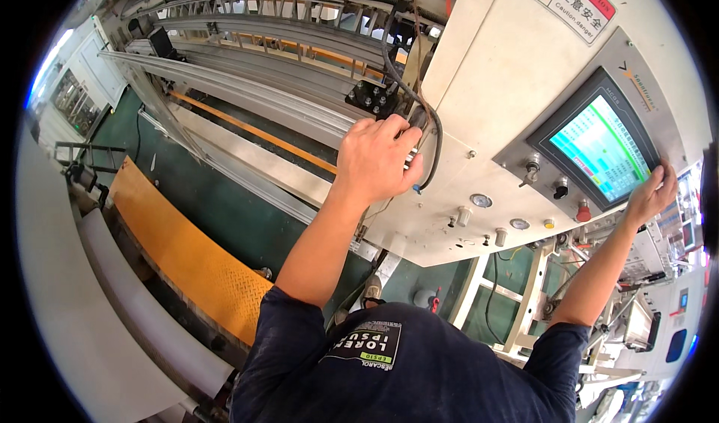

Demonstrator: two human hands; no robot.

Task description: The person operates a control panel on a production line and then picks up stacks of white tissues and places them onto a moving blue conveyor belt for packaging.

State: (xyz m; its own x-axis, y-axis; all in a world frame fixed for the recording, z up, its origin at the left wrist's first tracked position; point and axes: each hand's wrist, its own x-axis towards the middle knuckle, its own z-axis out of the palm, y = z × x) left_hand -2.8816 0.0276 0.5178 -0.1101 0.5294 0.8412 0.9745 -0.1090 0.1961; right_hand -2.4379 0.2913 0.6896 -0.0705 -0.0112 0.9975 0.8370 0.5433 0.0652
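My left hand is curled at the left edge of a cream machine cabinet, beside the end of a long metal rail. A small piece of shiny metal shows between its thumb and fingers, too covered to name. A black cable hangs down just right of this hand. My right hand rests at the lower right corner of a touch screen, its fingers partly stretched and holding nothing. The lit display shows blue and green fields.
Below the screen sit a key switch, a black knob and a red push button. Lower on the cabinet are gauges. A yellow tread plate and a large white roll lie at the left.
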